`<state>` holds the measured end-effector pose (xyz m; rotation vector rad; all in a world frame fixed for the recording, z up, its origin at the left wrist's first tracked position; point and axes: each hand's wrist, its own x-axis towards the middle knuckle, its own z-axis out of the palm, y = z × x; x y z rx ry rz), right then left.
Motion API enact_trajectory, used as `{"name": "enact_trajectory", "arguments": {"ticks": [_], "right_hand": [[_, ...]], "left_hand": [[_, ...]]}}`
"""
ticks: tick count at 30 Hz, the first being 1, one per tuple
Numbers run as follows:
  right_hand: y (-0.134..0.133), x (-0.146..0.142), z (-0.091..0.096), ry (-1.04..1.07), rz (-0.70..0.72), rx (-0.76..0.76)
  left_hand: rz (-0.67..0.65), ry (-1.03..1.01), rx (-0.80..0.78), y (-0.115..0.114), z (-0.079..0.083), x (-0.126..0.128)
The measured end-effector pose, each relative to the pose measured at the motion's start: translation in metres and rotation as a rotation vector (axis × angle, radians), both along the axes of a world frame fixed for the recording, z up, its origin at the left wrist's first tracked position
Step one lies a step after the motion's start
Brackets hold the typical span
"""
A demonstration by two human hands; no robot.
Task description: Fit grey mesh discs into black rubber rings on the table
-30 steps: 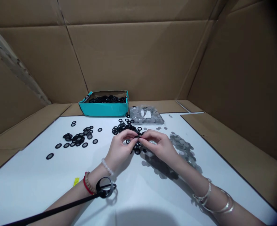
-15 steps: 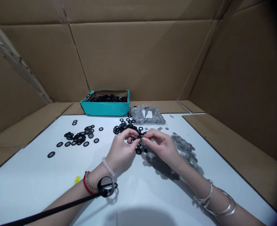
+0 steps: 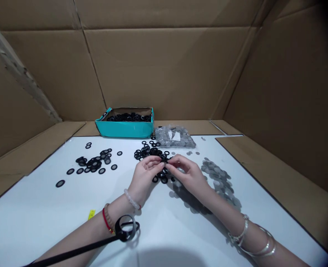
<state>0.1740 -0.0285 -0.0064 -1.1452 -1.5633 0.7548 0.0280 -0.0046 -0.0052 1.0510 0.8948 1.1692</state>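
Brown cardboard walls [image 3: 164,70] are set around a white counter [image 3: 55,218], with a teal box [image 3: 123,129] and a bag of grey discs [image 3: 175,136] at the back. By a pile of black rings [image 3: 150,152], one small black ring [image 3: 165,162] is pinched by the left hand [image 3: 144,178] and right hand [image 3: 190,176] together.

Black rings [image 3: 150,151] crowd ahead; near tabletop [image 3: 177,228] open.

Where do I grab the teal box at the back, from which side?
I'd take the teal box by its long front wall, from the front and above: it sits upright and open-topped, that wall is bare, and the bag of discs crowds its right end.
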Motion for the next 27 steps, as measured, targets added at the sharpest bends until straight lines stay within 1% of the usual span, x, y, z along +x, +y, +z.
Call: {"name": "enact_trajectory", "arguments": {"ticks": [2, 4, 5, 8, 10, 12, 14, 17, 19, 23, 27], "right_hand": [[0.002, 0.001, -0.002, 0.012, 0.019, -0.005], [0.003, 0.003, -0.001, 0.007, 0.031, -0.015], [0.004, 0.005, 0.0, 0.001, 0.038, -0.03], [0.004, 0.01, 0.005, -0.037, 0.103, -0.107], [0.003, 0.014, 0.01, -0.078, 0.161, -0.139], [0.002, 0.016, 0.014, -0.122, 0.187, -0.144], [0.001, 0.017, 0.016, -0.133, 0.203, -0.155], [0.001, 0.015, 0.014, -0.051, 0.26, -0.204], [0.002, 0.014, 0.012, 0.027, 0.292, -0.209], [0.002, 0.01, 0.008, 0.094, 0.268, -0.163], [0.002, 0.009, 0.008, 0.089, 0.224, -0.138]], "left_hand": [[-0.042, -0.051, -0.042, 0.0, -0.003, 0.0], [-0.078, -0.014, -0.02, 0.0, -0.002, -0.001], [-0.081, 0.04, 0.025, 0.0, 0.0, -0.002], [-0.079, 0.241, 0.246, 0.0, 0.009, -0.005], [-0.131, 0.32, 0.347, 0.0, 0.013, -0.006], [-0.182, 0.348, 0.379, 0.002, 0.014, -0.008], [-0.194, 0.36, 0.395, 0.004, 0.012, -0.011], [-0.233, 0.387, 0.427, 0.008, 0.01, -0.015], [-0.274, 0.432, 0.485, 0.011, 0.01, -0.017], [-0.29, 0.557, 0.641, 0.014, 0.012, -0.02], [-0.24, 0.653, 0.723, 0.013, 0.013, -0.021]]}}
